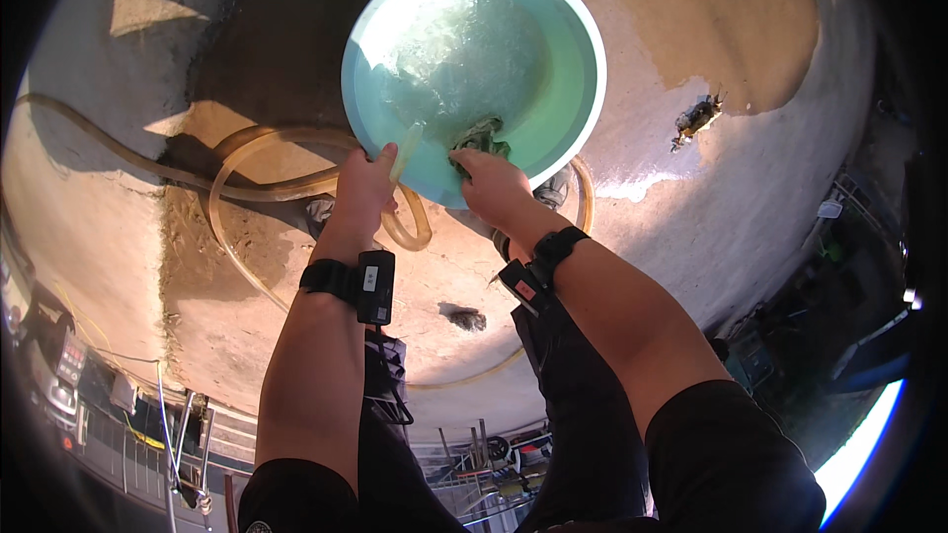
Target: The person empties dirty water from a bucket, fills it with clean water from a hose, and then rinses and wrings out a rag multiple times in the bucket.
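Observation:
In front of me stands a round, light-green plastic basin (601,74) with stirred, sparkling water (466,52) in it. My left hand (364,189) grips a translucent yellowish hose (415,226) at the basin's near-left rim. The hose's pale open end (412,135) points inward over the rim. Over the near inner wall, my right hand (495,181) holds a dark, wet, crumpled clump (481,137) between thumb and fingers. What the clump is made of cannot be told, and part of it is hidden by the hand.
Loops of hose lie on the wet concrete ground (459,274) at left. A dark, ragged lump (698,121) lies right of the basin, and a smaller dark scrap (468,319) lies near my feet. Metal racks (481,466) and a motorbike-like vehicle (67,377) stand behind.

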`<act>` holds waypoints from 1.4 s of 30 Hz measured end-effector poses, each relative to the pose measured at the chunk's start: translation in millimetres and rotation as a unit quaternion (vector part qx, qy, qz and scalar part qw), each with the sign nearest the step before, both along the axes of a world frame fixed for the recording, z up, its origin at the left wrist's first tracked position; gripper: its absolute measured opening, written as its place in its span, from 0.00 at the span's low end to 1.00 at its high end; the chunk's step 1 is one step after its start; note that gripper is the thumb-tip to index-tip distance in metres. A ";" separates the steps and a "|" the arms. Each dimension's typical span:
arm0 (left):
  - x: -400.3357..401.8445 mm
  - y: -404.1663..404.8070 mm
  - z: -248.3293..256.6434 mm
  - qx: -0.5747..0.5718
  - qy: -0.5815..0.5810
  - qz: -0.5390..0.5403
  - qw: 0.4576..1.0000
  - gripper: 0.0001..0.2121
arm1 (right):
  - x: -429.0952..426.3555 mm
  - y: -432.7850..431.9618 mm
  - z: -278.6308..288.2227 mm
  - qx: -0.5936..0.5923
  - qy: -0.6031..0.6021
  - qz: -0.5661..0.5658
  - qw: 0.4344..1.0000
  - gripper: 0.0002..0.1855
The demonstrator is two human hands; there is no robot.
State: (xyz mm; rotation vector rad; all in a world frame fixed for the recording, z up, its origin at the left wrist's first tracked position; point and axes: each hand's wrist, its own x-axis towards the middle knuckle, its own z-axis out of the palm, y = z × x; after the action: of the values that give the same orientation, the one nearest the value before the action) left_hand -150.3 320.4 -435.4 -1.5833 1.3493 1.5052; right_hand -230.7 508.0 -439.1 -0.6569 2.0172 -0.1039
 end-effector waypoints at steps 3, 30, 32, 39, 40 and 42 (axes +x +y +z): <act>25.7 30.9 0.7 0.018 0.014 0.076 0.997 0.20 | 5.2 -25.0 7.1 -0.045 -0.112 -0.153 0.981 0.25; 12.9 24.8 -31.7 -0.097 0.053 -0.026 0.993 0.16 | -24.4 13.2 -23.4 0.012 -0.220 -0.423 0.879 0.21; 10.6 15.4 -15.2 -0.062 0.046 -0.012 0.997 0.16 | -8.6 -13.7 -21.4 -0.054 -0.238 -0.452 0.858 0.21; 0.5 7.8 27.1 -0.026 0.010 0.035 0.999 0.20 | -113.4 -2.1 -47.6 -0.053 -0.025 -0.397 0.916 0.19; -0.7 7.2 29.8 -0.033 0.033 -0.003 0.999 0.21 | -132.8 -4.0 -51.0 -0.038 0.012 -0.438 0.898 0.23; 1.6 4.9 29.8 -0.053 0.038 -0.040 0.997 0.22 | -143.0 -16.7 -48.0 -0.069 0.057 -0.398 0.913 0.26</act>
State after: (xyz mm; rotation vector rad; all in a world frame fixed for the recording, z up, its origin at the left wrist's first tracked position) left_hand -148.6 325.3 -405.6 -1.5295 1.5389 1.4824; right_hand -373.7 491.3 -487.1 0.1212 2.2915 -0.7077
